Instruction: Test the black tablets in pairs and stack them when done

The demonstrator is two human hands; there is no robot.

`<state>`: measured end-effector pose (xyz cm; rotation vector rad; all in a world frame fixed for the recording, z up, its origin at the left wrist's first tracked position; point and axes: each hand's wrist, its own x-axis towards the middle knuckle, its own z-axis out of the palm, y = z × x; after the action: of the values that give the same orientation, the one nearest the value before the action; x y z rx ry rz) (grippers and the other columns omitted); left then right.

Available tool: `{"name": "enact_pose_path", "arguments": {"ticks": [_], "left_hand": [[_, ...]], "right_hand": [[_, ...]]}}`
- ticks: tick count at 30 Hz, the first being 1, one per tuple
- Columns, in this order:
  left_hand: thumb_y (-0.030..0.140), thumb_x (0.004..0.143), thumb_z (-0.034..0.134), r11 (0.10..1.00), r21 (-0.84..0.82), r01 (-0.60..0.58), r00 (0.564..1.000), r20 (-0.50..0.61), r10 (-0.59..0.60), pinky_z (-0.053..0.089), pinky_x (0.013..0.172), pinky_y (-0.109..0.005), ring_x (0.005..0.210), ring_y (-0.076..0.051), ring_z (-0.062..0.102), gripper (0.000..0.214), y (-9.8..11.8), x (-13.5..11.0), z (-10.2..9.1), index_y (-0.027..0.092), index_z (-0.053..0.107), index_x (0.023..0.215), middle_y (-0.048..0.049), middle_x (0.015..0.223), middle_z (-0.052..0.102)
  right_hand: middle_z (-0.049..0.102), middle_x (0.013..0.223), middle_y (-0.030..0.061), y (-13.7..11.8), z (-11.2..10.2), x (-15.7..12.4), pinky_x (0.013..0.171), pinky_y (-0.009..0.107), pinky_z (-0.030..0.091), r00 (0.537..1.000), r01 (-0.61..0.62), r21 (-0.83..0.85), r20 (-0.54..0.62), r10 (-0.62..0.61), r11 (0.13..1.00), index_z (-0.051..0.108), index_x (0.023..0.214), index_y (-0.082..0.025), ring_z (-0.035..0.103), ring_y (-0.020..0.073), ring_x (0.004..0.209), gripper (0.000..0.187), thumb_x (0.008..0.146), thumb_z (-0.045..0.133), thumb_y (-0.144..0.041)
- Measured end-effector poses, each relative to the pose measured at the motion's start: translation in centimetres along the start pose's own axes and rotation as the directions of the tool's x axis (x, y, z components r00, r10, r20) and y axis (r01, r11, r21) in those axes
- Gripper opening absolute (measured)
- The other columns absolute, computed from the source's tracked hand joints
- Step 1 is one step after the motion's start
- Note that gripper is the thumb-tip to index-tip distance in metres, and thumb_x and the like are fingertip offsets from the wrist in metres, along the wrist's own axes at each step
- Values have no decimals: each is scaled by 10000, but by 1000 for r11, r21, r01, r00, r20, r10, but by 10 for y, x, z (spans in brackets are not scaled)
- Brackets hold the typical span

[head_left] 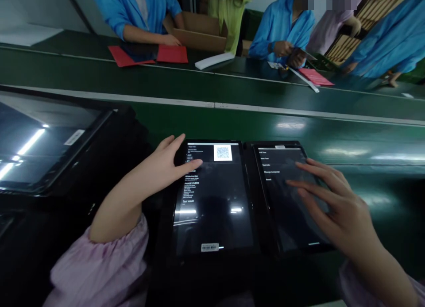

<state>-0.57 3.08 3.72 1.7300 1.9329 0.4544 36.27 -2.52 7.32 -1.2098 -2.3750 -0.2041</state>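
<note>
Two black tablets lie side by side in front of me. The left tablet [214,205] shows white text and a QR code at its top. My left hand [162,165] rests on its left edge, fingers stretched out, thumb lying on the screen. The right tablet [288,201] shows a short text menu. My right hand [328,201] hovers over its screen with fingers spread, the fingertips close to the glass. Neither hand holds anything.
A stack of larger dark screens [43,147] sits at my left. A green conveyor belt [232,81] runs beyond the tablets. Across it, people in blue coats handle red sheets [172,54], a cardboard box [199,32], a white pad [214,60] and a pink sheet [315,76].
</note>
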Motion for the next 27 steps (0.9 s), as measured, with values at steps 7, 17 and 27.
{"name": "enact_pose_path", "arguments": {"ticks": [7, 17, 27], "left_hand": [[639, 893, 590, 983, -171, 67, 994, -79, -81, 418, 1269, -529, 1565, -403, 468, 778, -2, 6, -6, 196, 623, 1531, -129, 1645, 580], [567, 808, 624, 953, -298, 58, 996, -45, -75, 469, 1217, -530, 1366, -373, 649, 716, -2, 18, 1, 180, 686, 1407, -152, 1469, 702], [598, 821, 633, 945, -314, 93, 993, -40, -111, 478, 1205, -541, 1391, -391, 629, 715, -5, 15, 0, 246, 666, 1443, -112, 1478, 703]], "right_hand": [[596, 1551, 167, 37, 27, 16, 1193, 769, 444, 993, -83, -92, 79, 90, 992, 752, 1354, -267, 453, 439, 1542, 402, 1120, 477, -445], [615, 1566, 116, 36, 25, 14, 1201, 743, 449, 991, -130, -51, 36, 132, 990, 745, 1366, -307, 478, 423, 1535, 386, 1124, 471, -430], [653, 1522, 99, 26, 17, 2, 1156, 658, 544, 987, -157, -28, 25, 158, 987, 796, 1272, -300, 514, 376, 1515, 377, 1129, 467, -418]]}}
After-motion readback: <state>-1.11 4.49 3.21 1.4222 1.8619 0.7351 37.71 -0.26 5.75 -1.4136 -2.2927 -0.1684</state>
